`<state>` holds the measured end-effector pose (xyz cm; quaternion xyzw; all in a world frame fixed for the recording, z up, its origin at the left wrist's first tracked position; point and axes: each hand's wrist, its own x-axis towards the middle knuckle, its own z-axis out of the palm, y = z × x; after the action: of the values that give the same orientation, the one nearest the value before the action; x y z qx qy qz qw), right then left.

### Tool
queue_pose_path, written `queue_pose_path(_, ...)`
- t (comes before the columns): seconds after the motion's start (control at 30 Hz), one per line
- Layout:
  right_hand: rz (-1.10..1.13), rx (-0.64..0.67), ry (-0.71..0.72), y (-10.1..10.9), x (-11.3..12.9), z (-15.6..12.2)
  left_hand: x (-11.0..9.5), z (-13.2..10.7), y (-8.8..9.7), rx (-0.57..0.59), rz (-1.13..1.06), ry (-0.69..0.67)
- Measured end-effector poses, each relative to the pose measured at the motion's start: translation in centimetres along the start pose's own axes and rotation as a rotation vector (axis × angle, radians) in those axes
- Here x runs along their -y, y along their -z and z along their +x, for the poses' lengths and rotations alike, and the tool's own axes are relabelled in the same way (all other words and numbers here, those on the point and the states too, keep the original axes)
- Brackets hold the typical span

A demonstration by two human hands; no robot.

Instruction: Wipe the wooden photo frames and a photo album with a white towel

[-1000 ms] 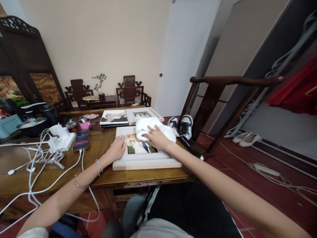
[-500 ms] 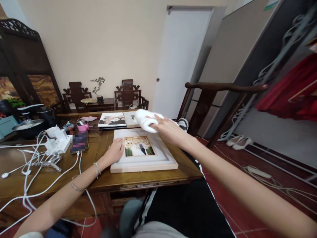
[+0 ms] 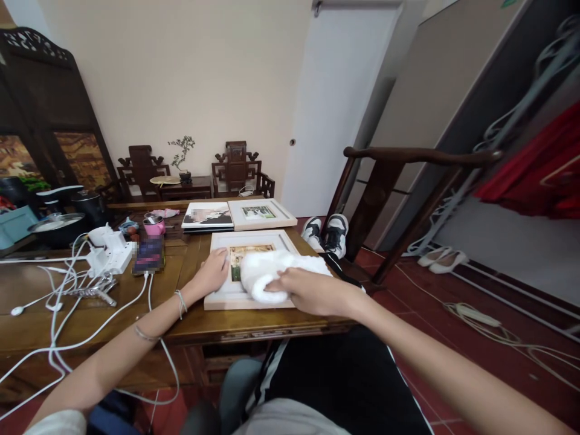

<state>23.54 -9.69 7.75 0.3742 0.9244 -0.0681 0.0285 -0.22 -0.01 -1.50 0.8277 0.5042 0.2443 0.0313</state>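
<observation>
Far L: dark folding screen [image 3: 45, 109] stands behind a lidded pot [image 3: 58, 228] on the wooden counter [image 3: 267, 324]. Next, L to R: white cables [image 3: 54, 326], tangled, some trailing over the counter's front edge; white power strip [image 3: 118, 257] w/ plugs; phone [image 3: 148, 254], pixelated, w/ cable plugged into its near end; pink mug [image 3: 154, 226] just behind it. Potted bonsai [image 3: 182, 156] sits farther back, nr the wall, btwn two carved chairs. L hand [image 3: 214, 272], bracelets on its wrist, rests on the L border of the wood-edged photo frame [image 3: 217, 297]; fingers on top, thumb hidden, so can't tell if its grip closes on the edge. Frame lies flat, face up, nr the counter's front R corner. Behind it: stack of flat items [image 3: 207, 215], then second frame [image 3: 284, 212], also face up, just beside the stack. White cloth [image 3: 267, 266], bunched, lies over the R part of the first frame, hiding much of its photo [image 3: 236, 272]. R hand [image 3: 312, 291] has its grip closed on the cloth's near side. Beyond the counter's R edge: B&W sneakers [image 3: 336, 232], dark wooden chair [image 3: 419, 156], then pale shoes [image 3: 441, 260] on a low rack, w/ red fabric [image 3: 537, 166] hanging at far R.
</observation>
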Motion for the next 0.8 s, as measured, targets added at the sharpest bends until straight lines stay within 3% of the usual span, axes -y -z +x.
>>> queue_pose_path(0.1, 0.059, -0.03, 0.016, -0.5, 1.4, -1.3, 0.1, 0.0, -0.1, -0.012, -0.016, -0.022)
queue_pose_path(0.17, 0.068, -0.081, -0.035, -1.6, 0.8, -0.5, 0.3, 0.0, -0.2, -0.019, -0.026, -0.026)
queue_pose_path(0.3, 0.041, -0.167, -0.151, -3.0, -3.4, 4.0, 0.4, 0.1, -0.2, 0.002, -0.016, -0.02)
queue_pose_path(0.4, -0.042, -0.272, -0.277, -2.5, -6.8, 7.8, 0.5, 0.2, 0.0, 0.024, -0.011, -0.029)
queue_pose_path(0.5, -0.114, -0.269, -0.331, -1.9, -7.9, 10.4, 0.5, 0.3, 0.1, 0.01, -0.015, -0.026)
queue_pose_path(0.63, -0.126, -0.173, -0.216, -2.4, -5.5, 9.7, 0.4, 0.4, -0.1, -0.012, -0.026, -0.005)
queue_pose_path(0.8, 0.05, -0.002, 0.008, -1.3, -0.2, 3.3, 0.3, 0.3, -0.2, 0.005, -0.051, -0.017)
